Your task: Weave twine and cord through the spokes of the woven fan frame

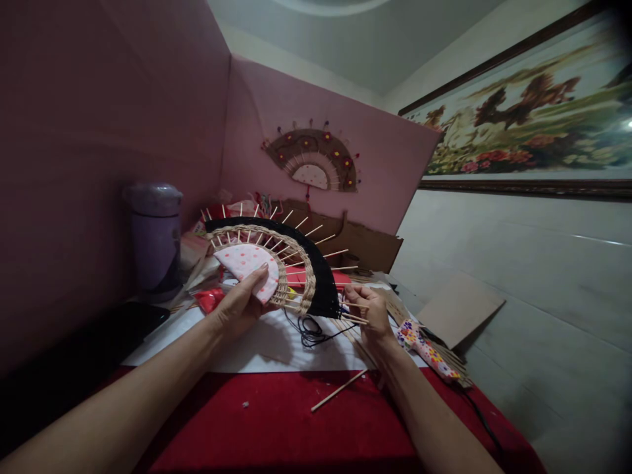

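A half-round woven fan is held up over the table, its thin wooden sticks spreading outward past a black woven band. Tan cord weaving lies inside that band, and a white half-circle of fabric with pink dots covers the base. My left hand grips this base, thumb on the front and fingers behind. At the fan's right end my right hand is closed among the last sticks, fingertips pinching what looks like the black cord. Loops of the cord hang below the fan; the exact pinch is partly hidden.
A finished fan hangs on the pink panel. A purple lidded container stands left. Loose sticks lie on the red cloth and white sheet. A flower-patterned tool with a cable and cardboard are right.
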Demonstrator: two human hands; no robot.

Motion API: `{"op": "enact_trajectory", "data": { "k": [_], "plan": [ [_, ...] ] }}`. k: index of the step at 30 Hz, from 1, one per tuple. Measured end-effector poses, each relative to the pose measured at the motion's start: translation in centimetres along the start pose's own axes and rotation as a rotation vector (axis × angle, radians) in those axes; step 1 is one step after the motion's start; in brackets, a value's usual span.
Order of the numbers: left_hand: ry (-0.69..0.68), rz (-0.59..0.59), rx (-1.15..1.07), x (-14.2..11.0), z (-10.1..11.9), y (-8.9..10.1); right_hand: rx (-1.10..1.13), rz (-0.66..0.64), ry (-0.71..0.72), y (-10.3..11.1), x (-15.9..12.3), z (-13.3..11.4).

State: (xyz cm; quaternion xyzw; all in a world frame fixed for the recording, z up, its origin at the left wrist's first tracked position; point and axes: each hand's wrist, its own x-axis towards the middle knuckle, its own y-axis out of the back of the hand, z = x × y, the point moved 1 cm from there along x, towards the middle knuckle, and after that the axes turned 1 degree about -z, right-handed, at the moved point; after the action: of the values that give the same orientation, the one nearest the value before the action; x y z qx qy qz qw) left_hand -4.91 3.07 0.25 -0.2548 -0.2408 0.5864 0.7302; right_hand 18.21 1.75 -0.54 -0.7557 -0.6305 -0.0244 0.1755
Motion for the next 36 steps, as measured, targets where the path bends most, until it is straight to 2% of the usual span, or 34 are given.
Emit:
{"op": "enact_trajectory", "data": {
  "k": [9,17,29,36],
  "plan": [
    [0.012,0.016,0.017,-0.1,0.1,0.1,0.022,0.047,-0.042,0.1,-0.2,-0.5],
    [0.012,0.024,0.017,0.0,0.1,0.1,-0.010,0.017,0.001,-0.1,-0.6,-0.9],
    [0.021,0.041,0.010,0.0,0.3,0.2,-0.103,0.040,0.045,-0.2,-0.8,-1.1],
    [0.027,0.072,-0.007,-0.1,0.3,0.1,-0.136,0.028,0.126,-0.2,-0.9,-1.2]
  ]
}}
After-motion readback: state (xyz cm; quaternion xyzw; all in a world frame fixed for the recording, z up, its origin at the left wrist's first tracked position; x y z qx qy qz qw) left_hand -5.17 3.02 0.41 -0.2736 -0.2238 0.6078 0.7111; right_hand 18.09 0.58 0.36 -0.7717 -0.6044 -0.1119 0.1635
